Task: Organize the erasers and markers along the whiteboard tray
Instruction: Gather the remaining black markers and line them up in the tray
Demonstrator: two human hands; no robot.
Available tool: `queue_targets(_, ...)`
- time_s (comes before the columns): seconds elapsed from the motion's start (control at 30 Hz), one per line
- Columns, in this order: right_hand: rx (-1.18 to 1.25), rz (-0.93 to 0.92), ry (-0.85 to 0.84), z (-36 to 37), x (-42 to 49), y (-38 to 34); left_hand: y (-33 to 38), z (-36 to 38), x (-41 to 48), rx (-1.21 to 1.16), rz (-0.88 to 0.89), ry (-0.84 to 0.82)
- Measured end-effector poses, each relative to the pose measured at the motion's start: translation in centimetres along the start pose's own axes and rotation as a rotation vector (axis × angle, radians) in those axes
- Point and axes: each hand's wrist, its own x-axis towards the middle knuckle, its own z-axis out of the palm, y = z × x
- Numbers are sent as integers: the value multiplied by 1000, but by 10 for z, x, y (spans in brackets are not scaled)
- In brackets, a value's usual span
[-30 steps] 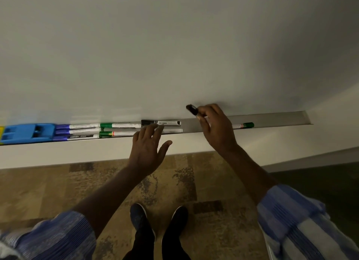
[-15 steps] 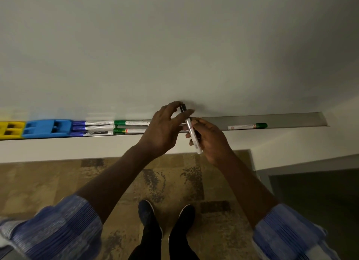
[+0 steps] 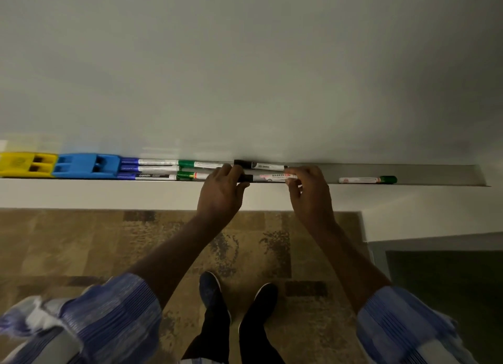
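Note:
A long metal tray (image 3: 435, 174) runs under the whiteboard. At its left end sit a yellow eraser (image 3: 25, 164) and a blue eraser (image 3: 85, 166), then blue-capped markers (image 3: 148, 169) and green-capped markers (image 3: 194, 164). A black-capped marker (image 3: 272, 177) lies level in the tray's front row, held at both ends: my left hand (image 3: 221, 190) pinches its black cap, my right hand (image 3: 309, 192) its tail. Another black-capped marker (image 3: 260, 165) lies just behind it. A lone green-capped marker (image 3: 367, 179) rests further right.
The whiteboard (image 3: 245, 64) fills the upper view. Below the tray is a white ledge (image 3: 109, 193), then patterned brown carpet (image 3: 68, 241) and my shoes (image 3: 236, 298). A dark doorway area (image 3: 441, 271) lies at the lower right.
The black-capped marker, held tilted in front of the tray between both hands half a second ago, now lies level in the tray's front row. My hands have spread apart to its two ends.

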Motion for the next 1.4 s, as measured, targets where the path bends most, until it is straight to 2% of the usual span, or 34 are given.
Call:
queue_targets(0.2,-132,135,25,19,16,0,2,12,21,56,-93,21)
queue_targets(0.43,-243,150,90,28,19,-1,1,20,23,61,-109,-1)
queue_targets(0.53,-283,90,94,26,19,1,-1,19,24,77,-88,-18)
queue_targets(0.63,-380,34,151,9,24,14,-2,19,21,96,-43,-19)
queue_targets(0.8,-500,67,162,-47,29,60,-9,24,0,187,36,-60)
queue_targets(1.03,-693,111,-186,-85,28,98,-8,33,-19,240,31,-91)
queue_targets(1.4,-624,-116,-136,-85,33,93,-3,29,-20,222,36,-82)
